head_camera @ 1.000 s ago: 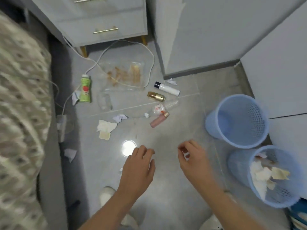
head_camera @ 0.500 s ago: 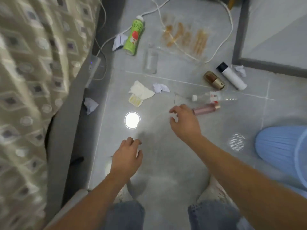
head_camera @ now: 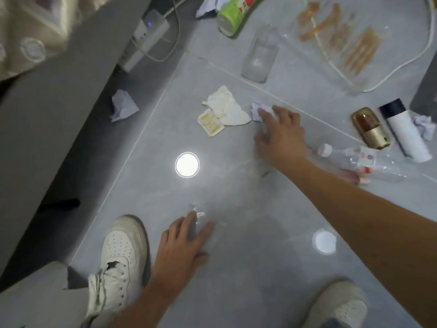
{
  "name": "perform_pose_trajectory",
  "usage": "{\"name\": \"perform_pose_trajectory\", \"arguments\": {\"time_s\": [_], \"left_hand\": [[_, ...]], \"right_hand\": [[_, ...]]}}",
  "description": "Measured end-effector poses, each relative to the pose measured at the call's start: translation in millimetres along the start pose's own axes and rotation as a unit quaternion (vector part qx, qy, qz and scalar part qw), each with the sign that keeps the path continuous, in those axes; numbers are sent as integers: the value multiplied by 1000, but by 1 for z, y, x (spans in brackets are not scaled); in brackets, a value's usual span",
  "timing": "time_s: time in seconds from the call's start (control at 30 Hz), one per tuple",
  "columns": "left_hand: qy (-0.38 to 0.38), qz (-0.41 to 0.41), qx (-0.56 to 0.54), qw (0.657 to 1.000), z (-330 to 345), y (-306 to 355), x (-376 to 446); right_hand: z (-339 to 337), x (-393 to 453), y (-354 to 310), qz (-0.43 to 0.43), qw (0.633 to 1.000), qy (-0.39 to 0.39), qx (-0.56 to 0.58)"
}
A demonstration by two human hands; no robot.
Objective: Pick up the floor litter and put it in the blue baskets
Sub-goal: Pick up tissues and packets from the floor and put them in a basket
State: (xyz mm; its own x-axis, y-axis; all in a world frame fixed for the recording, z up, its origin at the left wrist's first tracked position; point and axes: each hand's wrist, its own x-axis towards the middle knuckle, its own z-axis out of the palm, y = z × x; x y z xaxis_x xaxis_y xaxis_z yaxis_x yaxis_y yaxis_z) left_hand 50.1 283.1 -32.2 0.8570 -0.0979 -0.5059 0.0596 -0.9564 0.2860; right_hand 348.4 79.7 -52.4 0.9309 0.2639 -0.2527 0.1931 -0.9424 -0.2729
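On the floor (head_camera: 236,268), the crumpled paper (head_camera: 256,111) lies just right of the flat tissue (head_camera: 224,107), under the right hand's (head_camera: 281,136) fingers (head_camera: 266,113). A glass (head_camera: 259,58) lies behind them; bottles (head_camera: 359,159) lie to the right. The left hand (head_camera: 182,252) hovers nearer, beside a shoe (head_camera: 120,256).

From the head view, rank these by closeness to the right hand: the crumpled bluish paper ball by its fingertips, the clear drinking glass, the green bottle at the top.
1. Crumpled bluish paper ball: at the fingertips of the right hand.
2. Clear drinking glass: lying beyond the hand, across the tile line.
3. Green bottle: farthest, at the top edge, past the glass.
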Motion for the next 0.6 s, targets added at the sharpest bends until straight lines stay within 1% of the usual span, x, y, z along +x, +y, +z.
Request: {"name": "perform_pose_trajectory", "arguments": {"time_s": [0.1, 0.2, 0.27, 0.37, 0.5, 0.6], "left_hand": [[26, 16, -28, 999, -5, -3, 12], [46, 16, -44, 998, -15, -5, 34], [76, 21, -53, 995, -24, -7, 52], [114, 27, -51, 992, -43, -8, 78], [145, 20, -51, 988, -71, -10, 115], [160, 25, -41, 986, -92, -14, 144]], "right_hand": [[7, 5, 2, -17, 997, 69, 21], [10, 7, 3, -21, 993, 101, 52], [11, 8, 2, -16, 991, 116, 66], [11, 6, 3, -11, 990, 123, 64], [1, 4, 1, -7, 994, 99, 53], [-8, 7, -14, -23, 988, 127, 80]]}}
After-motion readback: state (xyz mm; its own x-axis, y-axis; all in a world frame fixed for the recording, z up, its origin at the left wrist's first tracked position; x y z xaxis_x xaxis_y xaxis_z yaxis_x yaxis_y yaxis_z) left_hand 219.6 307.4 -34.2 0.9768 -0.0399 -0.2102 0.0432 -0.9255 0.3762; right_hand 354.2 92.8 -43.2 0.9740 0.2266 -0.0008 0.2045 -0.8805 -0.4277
